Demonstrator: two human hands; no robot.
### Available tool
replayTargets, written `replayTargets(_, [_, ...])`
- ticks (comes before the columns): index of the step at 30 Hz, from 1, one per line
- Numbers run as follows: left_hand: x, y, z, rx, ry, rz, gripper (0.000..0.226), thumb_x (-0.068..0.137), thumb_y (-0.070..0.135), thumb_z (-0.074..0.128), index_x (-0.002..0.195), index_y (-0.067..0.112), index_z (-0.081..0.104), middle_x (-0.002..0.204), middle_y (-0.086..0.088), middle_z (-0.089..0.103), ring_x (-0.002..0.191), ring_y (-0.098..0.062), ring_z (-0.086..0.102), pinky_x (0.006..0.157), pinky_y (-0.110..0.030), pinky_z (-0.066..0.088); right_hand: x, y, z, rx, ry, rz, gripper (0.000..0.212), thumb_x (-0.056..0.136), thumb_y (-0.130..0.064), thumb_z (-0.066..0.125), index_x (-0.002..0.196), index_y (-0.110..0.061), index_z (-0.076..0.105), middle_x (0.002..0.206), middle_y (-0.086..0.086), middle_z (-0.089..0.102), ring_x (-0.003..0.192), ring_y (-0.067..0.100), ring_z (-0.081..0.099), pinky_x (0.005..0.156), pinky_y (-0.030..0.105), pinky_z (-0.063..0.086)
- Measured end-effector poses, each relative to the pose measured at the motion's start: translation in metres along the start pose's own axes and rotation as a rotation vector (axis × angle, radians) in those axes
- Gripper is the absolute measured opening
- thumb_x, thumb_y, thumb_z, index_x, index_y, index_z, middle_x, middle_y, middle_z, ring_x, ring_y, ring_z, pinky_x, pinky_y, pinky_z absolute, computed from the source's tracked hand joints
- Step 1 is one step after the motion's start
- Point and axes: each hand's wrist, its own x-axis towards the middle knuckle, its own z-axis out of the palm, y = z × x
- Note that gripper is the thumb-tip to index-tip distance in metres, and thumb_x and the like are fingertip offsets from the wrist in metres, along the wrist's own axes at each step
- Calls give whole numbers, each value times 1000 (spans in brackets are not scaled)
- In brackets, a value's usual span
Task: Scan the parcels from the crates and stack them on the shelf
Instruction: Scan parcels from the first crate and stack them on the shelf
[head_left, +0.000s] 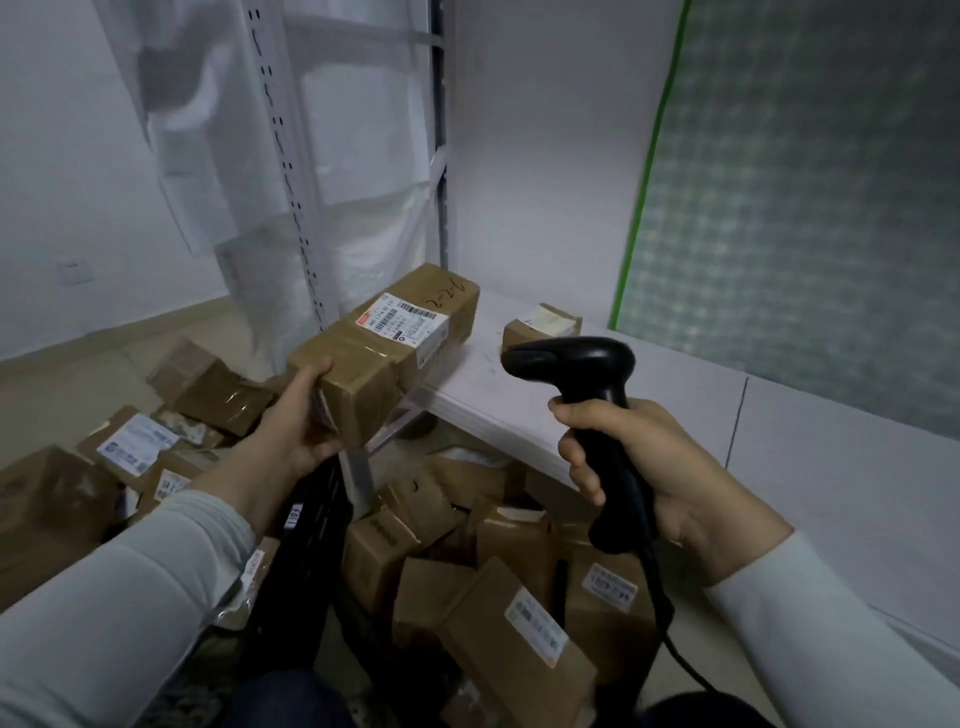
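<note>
My left hand (298, 415) grips the near end of a long brown cardboard parcel (384, 343) with a white shipping label on top. The parcel's far end reaches over the left corner of the white shelf board (649, 395). To its right, my right hand (644, 467) holds a black handheld barcode scanner (587, 384) by its handle, with the scanner head facing left toward the parcel. A small brown parcel (540, 325) with a white label sits further back on the shelf board.
Many brown parcels fill a crate below the shelf (493, 571) and another pile lies at the left (130, 447). A black crate wall (306, 551) stands between them. White perforated shelf uprights (291, 197) rise behind; a green-edged panel (805, 182) leans at the right.
</note>
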Motion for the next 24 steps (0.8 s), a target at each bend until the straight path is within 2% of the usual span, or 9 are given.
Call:
replayTargets(4, [52,7,19,-22,28,-46,37,87,43,62,114,20,52,93,-6,56,82,-22,55,71,-45,50,53,8,-1,43,-14,76,17,85,-16,67,74,-7,58,56,10,51,38,18,43,37,22,36])
replayTargets(7, [99,7,33,6,27,-96,50,80,52,65,117,19,57,108,-9,62,93,-26,60,77,-47,53,85,16,-6,59,-14,130,18,86,-17,66,73,-7,58,56,10,51,38,18,44,37,21,37])
replayTargets(9, [131,5,44,38,24,-128,52,79,56,63,116,20,59,112,-8,63,98,-27,60,79,-48,52,103,22,-11,73,-4,165,16,84,-17,68,78,-6,59,57,10,52,39,18,46,37,22,37])
replayTargets(11, [155,4,55,61,4,-147,47,79,59,60,108,22,62,106,-7,63,92,-26,60,69,-43,52,117,27,-16,93,-10,181,18,79,-18,70,86,-5,61,58,10,53,40,19,46,37,21,38])
replayTargets(14, [188,5,79,84,-9,-138,45,86,60,52,104,19,60,103,-7,61,89,-25,59,66,-45,50,143,34,-23,147,-21,194,42,63,-22,74,97,-2,61,57,11,52,39,19,44,37,21,37])
replayTargets(17, [221,1,96,151,76,26,75,85,61,55,146,26,27,130,-7,49,103,-29,54,77,-52,53,168,40,-28,213,-36,215,45,60,-20,73,99,-2,62,57,12,51,38,20,43,36,22,36])
replayTargets(19, [236,-3,101,459,113,228,101,76,61,67,151,36,4,150,-9,30,122,-33,45,98,-52,46,184,43,-29,221,-33,230,42,61,-21,73,98,-3,62,58,11,51,39,19,43,37,23,35])
replayTargets(21, [250,-5,107,725,155,405,100,75,55,72,151,39,8,156,-16,6,136,-35,31,113,-41,31,200,45,-29,222,-32,245,41,61,-23,73,96,-4,63,58,10,53,40,18,44,38,23,35])
replayTargets(24, [270,1,124,930,184,690,59,91,35,60,143,15,41,151,-23,8,136,-38,27,116,-32,23,222,45,-27,206,-28,255,38,64,-23,74,96,-6,65,60,9,55,41,19,46,41,24,38])
